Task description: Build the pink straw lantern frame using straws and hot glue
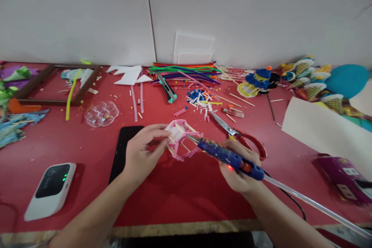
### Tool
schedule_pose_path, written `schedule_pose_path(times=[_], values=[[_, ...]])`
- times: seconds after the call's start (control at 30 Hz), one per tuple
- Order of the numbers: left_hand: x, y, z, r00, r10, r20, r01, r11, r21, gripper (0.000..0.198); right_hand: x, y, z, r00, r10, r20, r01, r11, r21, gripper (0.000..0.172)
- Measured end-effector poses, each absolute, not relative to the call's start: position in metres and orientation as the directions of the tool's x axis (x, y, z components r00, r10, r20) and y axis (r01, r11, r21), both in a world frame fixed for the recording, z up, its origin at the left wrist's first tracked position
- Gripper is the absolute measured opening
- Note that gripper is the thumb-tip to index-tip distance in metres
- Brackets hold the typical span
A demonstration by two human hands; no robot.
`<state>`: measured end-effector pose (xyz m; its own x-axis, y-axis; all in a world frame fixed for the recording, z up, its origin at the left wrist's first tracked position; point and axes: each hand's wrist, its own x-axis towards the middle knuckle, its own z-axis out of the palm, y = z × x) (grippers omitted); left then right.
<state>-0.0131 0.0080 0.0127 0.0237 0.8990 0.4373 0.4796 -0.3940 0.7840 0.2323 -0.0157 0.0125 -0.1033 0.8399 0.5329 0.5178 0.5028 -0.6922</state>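
The left hand (142,155) holds a small pink frame (181,139) of straw pieces and thin wooden sticks just above the red worktop (186,197). Its grip is nearly closed, with thumb and fingertips pinching the frame's left edge. The right hand (240,174) wraps tightly round a blue glue gun (229,157), its grip fully closed on the body. The gun lies tilted, and its metal nozzle points left and touches the frame's right side. A clear glue stick (314,203) juts from the back of the gun toward the lower right, and a small red light glows under the fingers.

Red-handled scissors (238,135) lie just behind the right hand, blades partly open. A flat black slab (123,151) lies under the left wrist — phone or tablet, I cannot tell. Farther back sit a scatter of cut straw bits (199,99), a teal-tipped utility knife (167,89) and a bundle of coloured straws (186,71) against the wall. To the left are a clear flower-shaped tray (101,114) and, nearer, a white device (50,190) with green lights. On the right lie a white sheet (322,128) and a purple power strip (345,178).
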Motion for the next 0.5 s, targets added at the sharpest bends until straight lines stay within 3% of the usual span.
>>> schedule_pose_path(times=[0.5], values=[[-0.0134,0.0072,0.0131,0.026,0.871,0.490,0.493,-0.438,0.752,0.016,0.2330,-0.0153,0.0198,-0.134,0.834,0.536,0.512,0.521,-0.683,0.015]])
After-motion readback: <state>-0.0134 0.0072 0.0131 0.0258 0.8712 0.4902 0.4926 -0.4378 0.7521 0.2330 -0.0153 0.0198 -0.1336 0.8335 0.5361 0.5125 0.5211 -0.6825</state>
